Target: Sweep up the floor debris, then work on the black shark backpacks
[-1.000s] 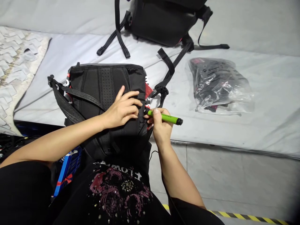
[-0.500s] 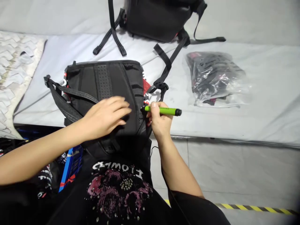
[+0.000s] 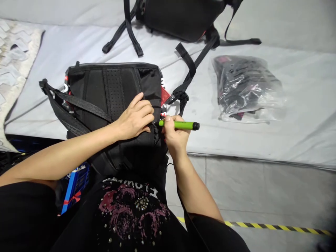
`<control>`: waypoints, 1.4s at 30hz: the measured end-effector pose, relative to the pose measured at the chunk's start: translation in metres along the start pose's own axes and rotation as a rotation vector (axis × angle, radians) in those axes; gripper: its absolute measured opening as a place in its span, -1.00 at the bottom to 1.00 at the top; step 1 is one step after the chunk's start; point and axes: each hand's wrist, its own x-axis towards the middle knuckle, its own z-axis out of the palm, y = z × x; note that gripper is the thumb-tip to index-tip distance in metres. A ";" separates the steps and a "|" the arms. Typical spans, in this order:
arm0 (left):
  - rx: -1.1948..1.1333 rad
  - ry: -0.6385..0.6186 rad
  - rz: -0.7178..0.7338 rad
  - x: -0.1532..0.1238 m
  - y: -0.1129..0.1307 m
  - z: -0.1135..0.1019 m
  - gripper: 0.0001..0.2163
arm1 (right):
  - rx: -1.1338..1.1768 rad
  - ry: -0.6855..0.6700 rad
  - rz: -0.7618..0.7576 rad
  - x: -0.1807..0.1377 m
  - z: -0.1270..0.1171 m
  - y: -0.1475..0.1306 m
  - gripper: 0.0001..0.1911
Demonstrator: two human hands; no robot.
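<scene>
Pressing the black backpack (image 3: 115, 87) steady w/ our left hand (image 3: 133, 120), fingers (image 3: 146, 107) curled (pinch unclear), we clench the green pen (image 3: 181, 125) in our right hand (image 3: 174, 140), tip at its seam.

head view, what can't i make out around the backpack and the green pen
Head view:
- Tip of the green pen: too small, shadowed beside the left hand, contact with the backpack unclear.
- Backpack's near end: hidden by the person's arms.
- Second backpack: cut off by top edge.
- Plastic bag contents: blurred by glare.
</scene>
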 end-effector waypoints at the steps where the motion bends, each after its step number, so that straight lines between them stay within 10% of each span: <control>1: -0.042 -0.001 -0.013 0.000 -0.001 0.001 -0.72 | -0.019 -0.020 -0.020 0.000 0.000 0.000 -0.64; 42: -0.210 -0.106 -0.165 0.004 -0.004 0.005 -0.67 | -0.067 -0.021 -0.015 0.003 0.005 0.006 -0.63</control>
